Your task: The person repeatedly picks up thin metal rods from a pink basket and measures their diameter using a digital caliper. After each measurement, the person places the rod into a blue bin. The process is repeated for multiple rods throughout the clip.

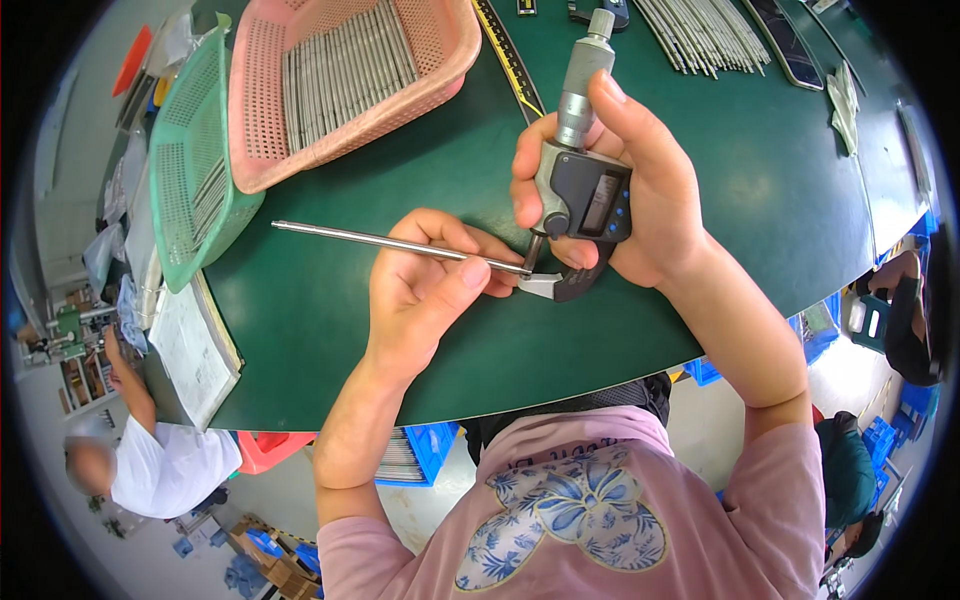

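Note:
My left hand (425,280) pinches a thin metal rod (350,235) between thumb and fingers. The rod points away to the left, and its right end sits at the jaws of a digital micrometer (590,195). My right hand (650,180) is wrapped round the micrometer's dark body, with the thumb up beside the silver thimble and the fingers curled behind the frame. The frame's curved end lies just right of my left fingertips. Whether the jaws touch the rod is too small to tell.
A pink basket (460,50) full of metal rods stands at the back left, beside a green basket (215,130). More rods (700,35) lie at the back right near a phone (783,40). A yellow-black ruler (508,55) and papers (195,350) rest on the green table. A person in white (170,465) sits left.

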Demonstrator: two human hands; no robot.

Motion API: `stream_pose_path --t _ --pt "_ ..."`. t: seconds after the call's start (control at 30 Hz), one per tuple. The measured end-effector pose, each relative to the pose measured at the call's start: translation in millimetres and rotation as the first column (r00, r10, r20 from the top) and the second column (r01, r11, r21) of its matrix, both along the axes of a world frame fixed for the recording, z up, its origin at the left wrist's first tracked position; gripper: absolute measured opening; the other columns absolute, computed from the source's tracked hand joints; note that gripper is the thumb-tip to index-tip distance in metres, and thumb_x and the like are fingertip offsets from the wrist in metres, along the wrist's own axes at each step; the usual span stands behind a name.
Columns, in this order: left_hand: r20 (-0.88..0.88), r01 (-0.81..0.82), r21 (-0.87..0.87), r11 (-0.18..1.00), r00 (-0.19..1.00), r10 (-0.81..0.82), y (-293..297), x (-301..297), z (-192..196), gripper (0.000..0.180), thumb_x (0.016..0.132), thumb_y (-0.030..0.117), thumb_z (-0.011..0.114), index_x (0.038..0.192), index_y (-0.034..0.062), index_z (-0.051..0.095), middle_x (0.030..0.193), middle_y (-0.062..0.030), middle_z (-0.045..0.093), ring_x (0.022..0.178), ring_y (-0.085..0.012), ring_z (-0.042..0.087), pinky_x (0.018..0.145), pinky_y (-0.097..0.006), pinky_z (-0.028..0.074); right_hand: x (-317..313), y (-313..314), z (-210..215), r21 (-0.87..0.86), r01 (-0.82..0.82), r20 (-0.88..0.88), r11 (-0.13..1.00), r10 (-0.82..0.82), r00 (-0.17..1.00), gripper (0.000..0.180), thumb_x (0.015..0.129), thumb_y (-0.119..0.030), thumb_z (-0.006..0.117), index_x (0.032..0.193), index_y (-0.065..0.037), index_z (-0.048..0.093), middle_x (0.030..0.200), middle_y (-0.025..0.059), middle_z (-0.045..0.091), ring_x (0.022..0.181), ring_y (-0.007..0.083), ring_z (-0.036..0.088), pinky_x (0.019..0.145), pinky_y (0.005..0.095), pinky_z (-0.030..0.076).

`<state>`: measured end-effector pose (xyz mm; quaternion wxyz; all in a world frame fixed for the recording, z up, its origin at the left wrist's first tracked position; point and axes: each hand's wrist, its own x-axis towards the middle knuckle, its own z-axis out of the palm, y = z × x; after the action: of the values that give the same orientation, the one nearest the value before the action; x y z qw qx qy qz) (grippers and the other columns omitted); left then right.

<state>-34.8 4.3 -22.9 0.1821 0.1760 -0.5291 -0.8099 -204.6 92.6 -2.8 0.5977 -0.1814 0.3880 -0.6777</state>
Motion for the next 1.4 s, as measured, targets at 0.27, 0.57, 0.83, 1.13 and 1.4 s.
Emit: stream_pose_path --t 0.27,0.57,0.83,1.13,1.4 --pt "-0.012 -0.002 -0.003 1.0 1.0 0.002 0 1 -2 0.016 0.082 0.003 0.056 0.09 0.0019 0.042 0.086 -0.0171 0.06 0.077 -0.0186 0.06 0.068 -0.029 0.051 2 0 -1 0.005 0.005 -0.004 1.0 -0.005 1.0 0.064 0.088 -0.054 0.023 0.083 0.001 0.055 0.065 0.0119 0.057 0.038 0.0134 0.043 0.04 0.0235 0.037" --pt "-0.028 -0.248 -0.477 0.843 0.963 0.268 -35 -2 33 0.012 0.081 0.004 0.054 0.088 0.0014 0.044 0.083 -0.0163 0.059 0.072 -0.0186 0.059 0.066 -0.029 0.051 4 3 -1 -0.015 -0.191 0.13 0.982 0.191 0.973 0.067 0.087 -0.055 0.019 0.083 0.0 0.055 0.063 0.0103 0.059 0.037 0.0124 0.043 0.037 0.0224 0.036" --pt "0.527 0.529 -0.351 0.773 0.794 -0.304 -60 -157 94 0.02 0.08 0.018 0.06 0.086 0.0016 0.051 0.078 -0.0086 0.061 0.068 -0.0122 0.059 0.06 -0.023 0.048 22 12 0 -0.349 -0.455 0.113 0.819 0.519 0.848 0.064 0.085 -0.057 0.03 0.079 0.0 0.058 0.063 0.0095 0.06 0.037 0.01 0.046 0.035 0.0205 0.036" --pt "0.735 0.691 -0.104 0.715 0.538 -0.413 -65 -276 46 0.03 0.078 0.026 0.063 0.091 -0.0007 0.057 0.082 -0.0092 0.063 0.067 -0.013 0.059 0.059 -0.026 0.05 20 4 -10 -0.346 -0.381 0.146 0.857 0.451 0.881 0.062 0.086 -0.056 0.03 0.083 0.001 0.057 0.066 0.009 0.061 0.036 0.009 0.045 0.036 0.0198 0.036" --pt "0.617 0.618 -0.278 0.736 0.702 -0.355 -93 -239 101 0.044 0.084 0.039 0.052 0.102 -0.0003 0.053 0.085 -0.009 0.063 0.063 -0.0118 0.059 0.052 -0.021 0.046 19 2 -18 -0.279 -0.373 0.146 0.885 0.423 0.894 0.063 0.085 -0.057 0.032 0.085 0.001 0.057 0.067 0.0096 0.061 0.039 0.0099 0.046 0.036 0.0206 0.037"
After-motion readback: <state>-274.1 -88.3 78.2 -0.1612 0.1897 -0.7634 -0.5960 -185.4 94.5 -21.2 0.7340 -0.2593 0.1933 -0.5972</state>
